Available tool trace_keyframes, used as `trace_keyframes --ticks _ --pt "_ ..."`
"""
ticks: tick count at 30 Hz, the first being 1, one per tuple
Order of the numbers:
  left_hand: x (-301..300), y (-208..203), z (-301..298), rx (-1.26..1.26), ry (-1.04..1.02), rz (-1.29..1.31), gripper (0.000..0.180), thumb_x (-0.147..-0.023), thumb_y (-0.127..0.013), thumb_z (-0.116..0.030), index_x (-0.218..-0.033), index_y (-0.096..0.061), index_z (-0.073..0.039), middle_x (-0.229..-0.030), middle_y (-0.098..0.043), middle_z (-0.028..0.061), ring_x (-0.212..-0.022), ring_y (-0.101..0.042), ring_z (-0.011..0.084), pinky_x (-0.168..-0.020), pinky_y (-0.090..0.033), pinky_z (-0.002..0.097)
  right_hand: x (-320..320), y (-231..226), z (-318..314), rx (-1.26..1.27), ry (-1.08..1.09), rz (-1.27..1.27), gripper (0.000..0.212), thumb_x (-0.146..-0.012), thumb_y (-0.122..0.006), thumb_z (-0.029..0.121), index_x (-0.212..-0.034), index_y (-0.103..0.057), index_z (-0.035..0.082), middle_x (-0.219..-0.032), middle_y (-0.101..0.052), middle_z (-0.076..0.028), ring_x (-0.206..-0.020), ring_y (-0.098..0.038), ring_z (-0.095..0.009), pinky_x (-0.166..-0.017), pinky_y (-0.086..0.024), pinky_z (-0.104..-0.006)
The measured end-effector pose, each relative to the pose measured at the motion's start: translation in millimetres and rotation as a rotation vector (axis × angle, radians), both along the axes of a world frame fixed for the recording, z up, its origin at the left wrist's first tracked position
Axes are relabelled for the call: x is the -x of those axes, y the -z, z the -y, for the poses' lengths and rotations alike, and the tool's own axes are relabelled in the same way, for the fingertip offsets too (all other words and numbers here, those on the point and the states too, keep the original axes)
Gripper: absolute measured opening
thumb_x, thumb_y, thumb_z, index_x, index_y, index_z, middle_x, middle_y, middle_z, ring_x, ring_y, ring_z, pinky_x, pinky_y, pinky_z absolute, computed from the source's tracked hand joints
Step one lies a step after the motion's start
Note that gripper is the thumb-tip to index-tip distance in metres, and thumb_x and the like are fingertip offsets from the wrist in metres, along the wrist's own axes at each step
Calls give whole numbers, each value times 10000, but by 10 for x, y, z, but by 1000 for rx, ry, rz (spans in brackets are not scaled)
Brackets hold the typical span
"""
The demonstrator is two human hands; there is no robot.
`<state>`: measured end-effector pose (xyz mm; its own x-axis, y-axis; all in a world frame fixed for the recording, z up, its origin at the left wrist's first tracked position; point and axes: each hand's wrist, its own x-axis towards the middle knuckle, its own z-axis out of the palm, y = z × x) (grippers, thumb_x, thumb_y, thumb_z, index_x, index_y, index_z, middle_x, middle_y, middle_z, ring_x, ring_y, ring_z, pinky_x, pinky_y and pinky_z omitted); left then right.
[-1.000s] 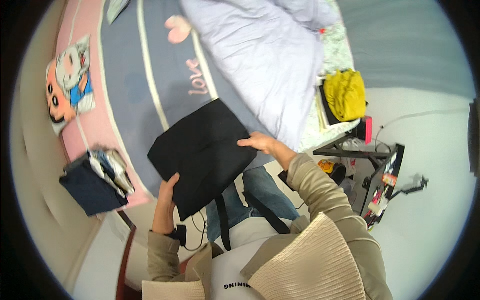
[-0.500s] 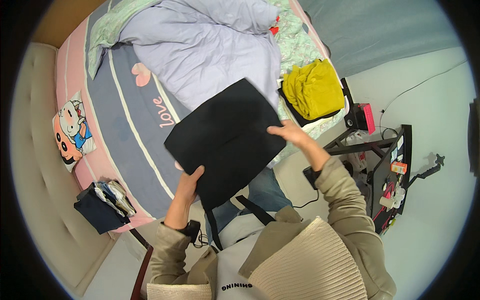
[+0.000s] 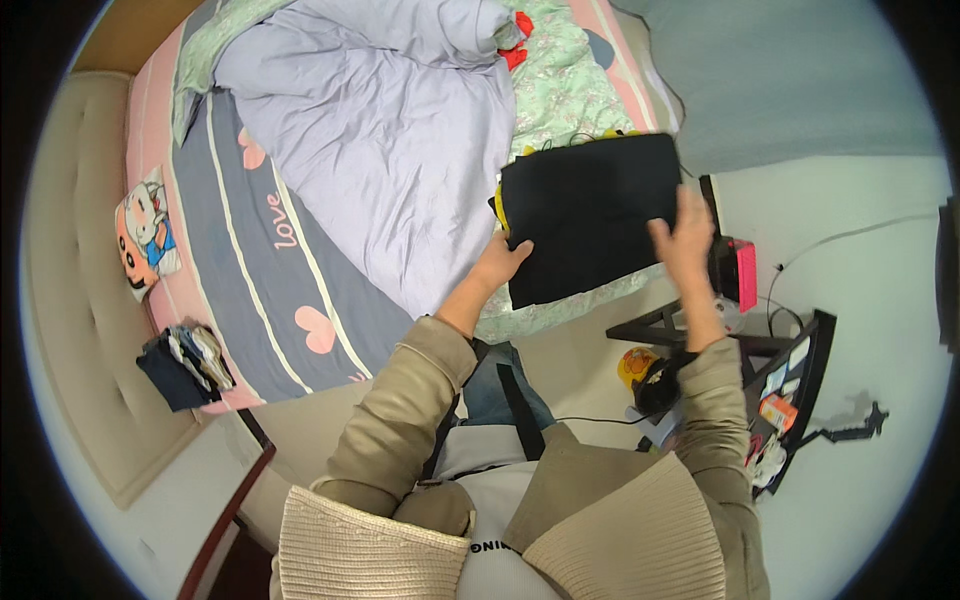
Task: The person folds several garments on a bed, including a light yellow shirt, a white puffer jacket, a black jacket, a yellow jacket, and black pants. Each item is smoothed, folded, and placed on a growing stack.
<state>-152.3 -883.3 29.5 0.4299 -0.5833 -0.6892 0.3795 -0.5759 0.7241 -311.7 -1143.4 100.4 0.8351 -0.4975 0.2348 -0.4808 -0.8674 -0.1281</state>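
A flat folded black garment (image 3: 595,210) lies over the yellow garment (image 3: 502,208), which peeks out along its left and far edges. At the near left edge, my left hand (image 3: 500,265) pinches the black garment, its thumb on top and its fingers hidden beneath. My right hand (image 3: 688,240) is at the right edge, slightly blurred, with its fingers stretched and its thumb apart from them. Whether it touches the cloth I cannot tell.
The pile sits on the bed's corner, on a green floral sheet (image 3: 560,95). A rumpled lavender quilt (image 3: 390,130) spreads to its left. Folded clothes (image 3: 188,368) and a cartoon pillow (image 3: 147,235) lie at far left. A black desk (image 3: 805,385) stands at right.
Both hands have carried the black garment rightward and laid it over the yellow one. The right hand has loosened its hold.
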Motion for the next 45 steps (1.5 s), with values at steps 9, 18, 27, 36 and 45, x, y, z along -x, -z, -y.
trace_keyframes --ticks 9,18,27,36,45 --pt "-39 241 -977 -237 -77 -120 504 -900 -467 -398 -1198 -462 9 -1054 -595 115 -968 -569 182 -798 -441 339 -565 1282 -541 -426 87 -581 765 -793 -554 542 -1419 -158 350 -1501 -38 -80 -1364 -23 -366 -957 -159 -703" --pt "144 313 -2260 -489 -202 167 405 -879 -515 -315 -1050 -537 51 -838 -629 114 -770 -599 186 -714 -477 302 -660 1658 -486 -332 54 -641 816 -782 -576 535 -1429 -124 330 -1503 -23 -79 -1360 -38 -370 -923 -204 -710" --pt "363 -389 -2898 -495 -302 320 374 -867 -531 -298 -1096 -540 -2 -921 -644 150 -876 -617 265 -783 -470 348 -926 1262 -586 -323 112 -785 838 -785 -627 455 -1423 -97 340 -1483 -103 -97 -1348 -119 -342 -921 -251 -687" --pt "1349 -872 -4623 -747 -487 523 344 -838 -552 -271 -1057 -547 -6 -946 -617 175 -891 -588 340 -763 -472 419 -1360 562 -2098 13 -504 -628 433 -848 -557 241 -1230 -475 55 -1366 -346 -182 -1287 -279 -337 -977 -184 -664" --pt "3173 -853 -6284 -861 -573 447 269 -849 -544 -251 -1034 -542 -56 -974 -592 182 -943 -565 352 -772 -467 454 -1305 203 -5008 24 -1002 -822 422 -817 -576 324 -1179 -534 110 -1242 -491 -104 -1179 -438 -292 -993 -236 -608"
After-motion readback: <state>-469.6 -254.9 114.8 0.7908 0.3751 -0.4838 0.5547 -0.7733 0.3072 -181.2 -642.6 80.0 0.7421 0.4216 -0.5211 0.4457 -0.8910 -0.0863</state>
